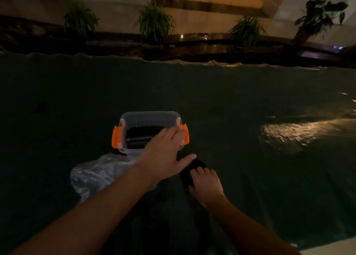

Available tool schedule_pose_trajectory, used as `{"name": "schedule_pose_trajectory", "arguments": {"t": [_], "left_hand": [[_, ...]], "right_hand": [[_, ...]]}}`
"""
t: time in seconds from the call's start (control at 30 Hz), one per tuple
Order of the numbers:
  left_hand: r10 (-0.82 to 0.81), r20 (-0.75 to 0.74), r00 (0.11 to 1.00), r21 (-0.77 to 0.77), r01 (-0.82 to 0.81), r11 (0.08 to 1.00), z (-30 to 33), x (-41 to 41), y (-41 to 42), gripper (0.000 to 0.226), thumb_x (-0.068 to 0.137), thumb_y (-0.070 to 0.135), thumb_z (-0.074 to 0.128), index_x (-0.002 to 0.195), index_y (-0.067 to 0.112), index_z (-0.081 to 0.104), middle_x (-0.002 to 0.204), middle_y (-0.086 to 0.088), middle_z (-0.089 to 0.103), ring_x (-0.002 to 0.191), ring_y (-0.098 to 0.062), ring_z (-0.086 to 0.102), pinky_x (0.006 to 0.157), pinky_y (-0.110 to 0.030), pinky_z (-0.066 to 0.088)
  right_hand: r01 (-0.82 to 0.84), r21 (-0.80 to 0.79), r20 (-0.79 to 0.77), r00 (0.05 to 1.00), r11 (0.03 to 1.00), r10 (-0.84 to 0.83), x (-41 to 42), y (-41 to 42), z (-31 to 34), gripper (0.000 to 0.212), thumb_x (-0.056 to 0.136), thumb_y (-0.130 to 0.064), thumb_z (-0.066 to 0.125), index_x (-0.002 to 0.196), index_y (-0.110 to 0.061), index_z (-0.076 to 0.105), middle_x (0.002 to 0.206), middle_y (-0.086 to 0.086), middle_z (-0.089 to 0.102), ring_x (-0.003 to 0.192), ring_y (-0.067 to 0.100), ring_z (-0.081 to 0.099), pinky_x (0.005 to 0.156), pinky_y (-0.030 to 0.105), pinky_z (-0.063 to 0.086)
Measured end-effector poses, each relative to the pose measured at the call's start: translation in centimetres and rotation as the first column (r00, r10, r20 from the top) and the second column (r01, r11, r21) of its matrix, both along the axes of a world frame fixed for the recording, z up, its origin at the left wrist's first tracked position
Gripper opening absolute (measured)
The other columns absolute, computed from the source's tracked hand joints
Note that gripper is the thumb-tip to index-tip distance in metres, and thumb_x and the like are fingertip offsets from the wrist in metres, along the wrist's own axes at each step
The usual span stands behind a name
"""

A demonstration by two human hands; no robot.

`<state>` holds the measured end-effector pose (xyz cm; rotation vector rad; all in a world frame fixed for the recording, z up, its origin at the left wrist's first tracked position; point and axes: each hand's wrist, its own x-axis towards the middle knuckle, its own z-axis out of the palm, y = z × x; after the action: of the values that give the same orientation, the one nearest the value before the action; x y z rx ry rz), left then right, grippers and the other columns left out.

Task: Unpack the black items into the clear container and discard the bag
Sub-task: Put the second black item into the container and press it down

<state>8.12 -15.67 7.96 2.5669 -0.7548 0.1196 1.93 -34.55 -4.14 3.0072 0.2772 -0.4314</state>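
Observation:
A clear container with orange side latches stands on the dark table. Inside it lies a row of black round items. My left hand reaches over the container's near right part, fingers spread, fingertips at the row; whether it holds anything is hidden. Just in front of the container, my right hand is closed on a stack of black round items resting on the table. A crumpled clear plastic bag lies to the left, under my left forearm.
A dark cloth covers the table, with a wavy far edge and a patch of warm light at the right. Beyond it stand several potted plants along a wall. A pale edge shows at the bottom right corner.

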Motion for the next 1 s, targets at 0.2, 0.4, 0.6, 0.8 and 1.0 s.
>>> {"name": "schedule_pose_trajectory", "arguments": {"t": [0.2,0.4,0.6,0.8,1.0], "left_hand": [[0.063,-0.102,0.993,0.176,-0.045,0.983,1.0,5.8,3.4,0.046,0.092,0.05,0.062,0.132,0.028,0.05,0.134,0.003,0.053,0.127,-0.017,0.048,0.103,-0.042,0.042],[0.022,-0.233,0.972,0.335,0.059,0.94,-0.6,8.9,4.1,0.049,0.093,0.044,0.065,0.135,0.026,0.049,0.138,-0.001,0.052,0.127,-0.018,0.046,0.108,-0.045,0.042],[-0.034,-0.3,0.953,0.419,0.164,0.893,-3.1,10.6,3.0,0.068,0.083,0.054,0.071,0.141,0.028,0.044,0.142,0.0,0.049,0.13,-0.022,0.045,0.111,-0.05,0.037],[-0.008,-0.374,0.928,0.432,0.182,0.883,-6.0,12.3,1.0,0.077,0.077,0.061,0.075,0.139,0.027,0.045,0.136,-0.001,0.054,0.12,-0.022,0.051,0.096,-0.039,0.04],[-0.157,-0.266,0.951,0.358,0.249,0.9,-7.7,13.0,2.5,0.078,0.077,0.061,0.072,0.14,0.024,0.046,0.142,0.0,0.053,0.126,-0.021,0.05,0.104,-0.041,0.043]], "right_hand": [[-0.013,-0.026,-0.06,0.998,1.0,0.011,-0.1,0.5,-0.1,0.038,0.102,-0.03,0.052,0.137,-0.016,0.05,0.129,0.012,0.06,0.112,0.03,0.061,0.088,0.041,0.051],[0.013,-0.023,0.015,1.0,1.0,-0.013,-0.1,0.4,0.6,0.044,0.105,-0.026,0.046,0.147,-0.015,0.044,0.133,0.011,0.061,0.112,0.028,0.063,0.088,0.039,0.052],[0.072,0.037,0.2,0.977,0.997,-0.078,0.8,0.6,4.8,0.038,0.099,-0.026,0.055,0.134,-0.014,0.062,0.13,0.009,0.066,0.104,0.027,0.069,0.085,0.037,0.055],[0.071,0.161,0.399,0.908,0.984,-0.13,2.0,1.4,10.2,0.038,0.071,-0.017,0.09,0.105,-0.009,0.079,0.101,0.011,0.079,0.079,0.027,0.077,0.063,0.037,0.062],[-0.093,0.304,0.555,0.826,0.948,-0.098,3.9,4.2,12.3,0.032,0.079,-0.015,0.082,0.109,-0.008,0.076,0.105,0.011,0.078,0.082,0.026,0.075,0.066,0.037,0.063]]}}
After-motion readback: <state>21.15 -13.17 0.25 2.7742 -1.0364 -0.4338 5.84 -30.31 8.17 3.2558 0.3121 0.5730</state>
